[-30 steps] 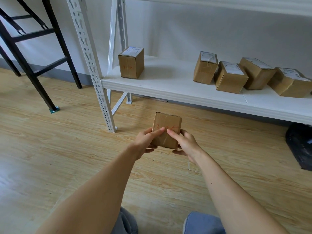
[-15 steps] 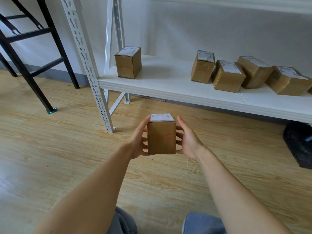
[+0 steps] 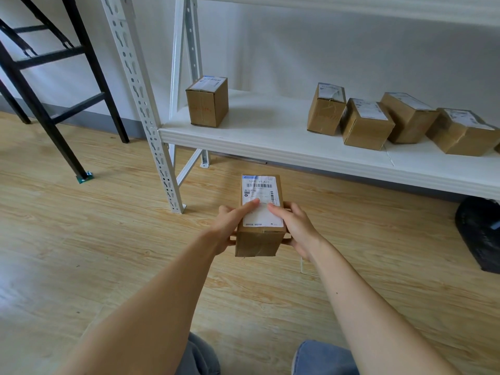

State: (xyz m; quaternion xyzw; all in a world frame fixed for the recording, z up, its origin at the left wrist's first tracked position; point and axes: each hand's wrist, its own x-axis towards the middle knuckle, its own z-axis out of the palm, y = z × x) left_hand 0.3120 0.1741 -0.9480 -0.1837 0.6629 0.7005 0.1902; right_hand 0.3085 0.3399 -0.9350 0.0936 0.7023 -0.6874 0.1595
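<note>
While the left hand (image 3: pixel 230 228) and right hand (image 3: pixel 299 230) clamp the cardboard box (image 3: pixel 257 243) from either side, thumbs pressed on its white label (image 3: pixel 258 189) and fingers curled round the flanks, the box hangs in mid-air above the wood floor (image 3: pixel 108 239), label face up, in front of and below the white shelf (image 3: pixel 297 155). Step in hand, by my read: box is gripped and carried, label checked, placing not yet done. Next move likely calls for a lift up past the shelf's front edge, then a push forward and a flat set-down. Open room: a wide bare stretch of shelf between the lone box (image 3: pixel 207 101) at the left end and the cluster of four boxes (image 3: pixel 365 124) on the right, which sit touching or just beside one another at mixed angles; the gap lies nearly straight ahead of the hands. Edges to mind: the shelf lip, which the box's bottom must clear; the slotted upright post (image 3: pixel 146 104) near the left hand's side; the upper shelf (image 3: pixel 351 6) overhead, well apart from the lower one, so headroom looks fine. Black bag (image 3: pixel 479 234) sits on the floor under the shelf at right, and the black frame (image 3: pixel 54 77) stands off left, both well apart from the path.
</note>
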